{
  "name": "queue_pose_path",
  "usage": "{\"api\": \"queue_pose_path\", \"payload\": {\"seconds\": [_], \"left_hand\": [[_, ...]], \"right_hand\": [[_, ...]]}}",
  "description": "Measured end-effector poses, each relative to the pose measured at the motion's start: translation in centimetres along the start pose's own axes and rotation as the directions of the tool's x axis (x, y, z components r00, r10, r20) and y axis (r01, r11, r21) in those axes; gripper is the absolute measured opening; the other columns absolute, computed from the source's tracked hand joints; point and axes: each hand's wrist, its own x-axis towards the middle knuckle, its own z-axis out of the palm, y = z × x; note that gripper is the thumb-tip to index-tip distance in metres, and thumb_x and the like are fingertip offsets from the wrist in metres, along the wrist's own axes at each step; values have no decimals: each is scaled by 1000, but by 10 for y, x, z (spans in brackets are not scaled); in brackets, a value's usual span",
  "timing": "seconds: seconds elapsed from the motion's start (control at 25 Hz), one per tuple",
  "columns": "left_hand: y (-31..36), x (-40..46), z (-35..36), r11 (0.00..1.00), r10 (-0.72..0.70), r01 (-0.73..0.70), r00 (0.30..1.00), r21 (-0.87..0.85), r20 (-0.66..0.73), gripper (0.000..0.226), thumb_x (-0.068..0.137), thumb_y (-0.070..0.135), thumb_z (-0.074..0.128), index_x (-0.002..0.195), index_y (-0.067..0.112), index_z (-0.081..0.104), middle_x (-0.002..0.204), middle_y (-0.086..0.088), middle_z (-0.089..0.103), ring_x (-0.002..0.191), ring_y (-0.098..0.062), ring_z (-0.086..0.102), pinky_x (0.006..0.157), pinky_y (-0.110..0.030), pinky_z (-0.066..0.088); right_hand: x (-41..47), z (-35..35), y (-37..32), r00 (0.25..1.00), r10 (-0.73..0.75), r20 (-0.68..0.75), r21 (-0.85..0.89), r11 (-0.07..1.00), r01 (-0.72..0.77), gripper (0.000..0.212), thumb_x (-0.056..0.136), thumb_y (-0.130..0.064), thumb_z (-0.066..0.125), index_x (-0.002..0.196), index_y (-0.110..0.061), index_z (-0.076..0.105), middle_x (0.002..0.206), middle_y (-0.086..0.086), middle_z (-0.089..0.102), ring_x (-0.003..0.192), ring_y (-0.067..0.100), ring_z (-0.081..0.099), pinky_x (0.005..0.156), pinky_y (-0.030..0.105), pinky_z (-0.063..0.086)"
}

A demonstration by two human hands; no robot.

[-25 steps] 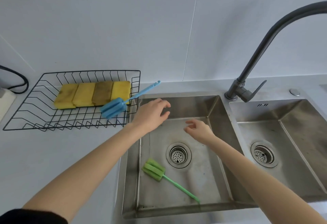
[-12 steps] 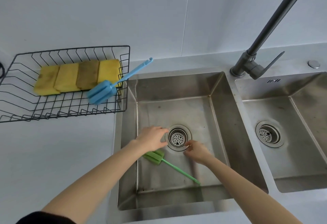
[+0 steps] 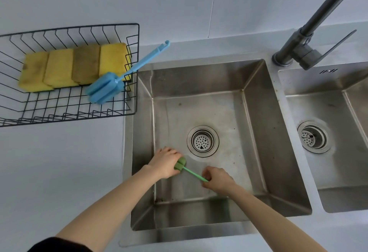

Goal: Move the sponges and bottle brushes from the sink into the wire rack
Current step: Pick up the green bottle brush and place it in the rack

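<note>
Gripping green bottle brush [image 3: 184,167] — left hand [image 3: 166,164] wrapped round foam head | right hand [image 3: 217,180] pinching handle end — in sink [image 3: 256,132]

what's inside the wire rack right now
Inside the wire rack lie four sponges in a row and the head of a blue bottle brush, its handle over the rim. Nothing looks hidden.
</note>
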Motion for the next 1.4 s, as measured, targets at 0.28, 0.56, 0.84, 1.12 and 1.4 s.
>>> {"api": "queue_pose_path", "payload": {"seconds": [0.28, 0.56, 0.84, 1.12, 1.4], "left_hand": [[-4, 2, 12, 999, 29, -30, 998, -20, -58, 56, 87, 17, 53, 138, 14, 33, 145, -5, 37, 135, -23, 26, 113, -36, 30], [-7, 0, 15, 998, -20, 16, 997, -60, -75, 51, 85, 5, 49, 135, 11, 37, 138, -8, 38, 131, -24, 31, 101, -41, 44], [-4, -4, -3, 998, -65, 60, 975, -31, -213, 32, 90, 14, 44, 121, 7, 48, 126, -10, 47, 118, -28, 41, 96, -43, 44], [11, -14, -27, 997, -20, -8, 942, -83, -334, 40, 87, 22, 46, 127, 16, 50, 122, -7, 49, 118, -24, 43, 99, -34, 40], [17, -33, -51, 978, -25, -77, 882, -196, -470, 35, 88, 24, 49, 122, 17, 54, 118, -6, 51, 114, -21, 45, 96, -32, 40]], "right_hand": [[3, 6, 1, 997, -16, -79, -32, 999, 14, 28, 85, -13, 53, 110, -19, 61, 119, 5, 64, 110, 24, 58, 89, 31, 48], [1, 5, 1, 992, -58, -113, -46, 998, 53, 25, 86, -14, 52, 109, -15, 62, 117, 8, 64, 107, 26, 59, 90, 33, 49], [-4, -14, 3, 960, -129, -247, -6, 991, 131, 24, 86, -16, 53, 109, -9, 59, 116, 12, 56, 105, 27, 57, 88, 31, 46], [-19, -36, 12, 915, -138, -378, 16, 988, 156, 25, 85, -13, 54, 108, -7, 60, 112, 12, 54, 102, 29, 58, 87, 33, 46], [-40, -61, 21, 811, -105, -576, -9, 993, 122, 25, 89, -31, 55, 106, -13, 62, 109, 6, 60, 107, 26, 55, 93, 37, 37]]}}
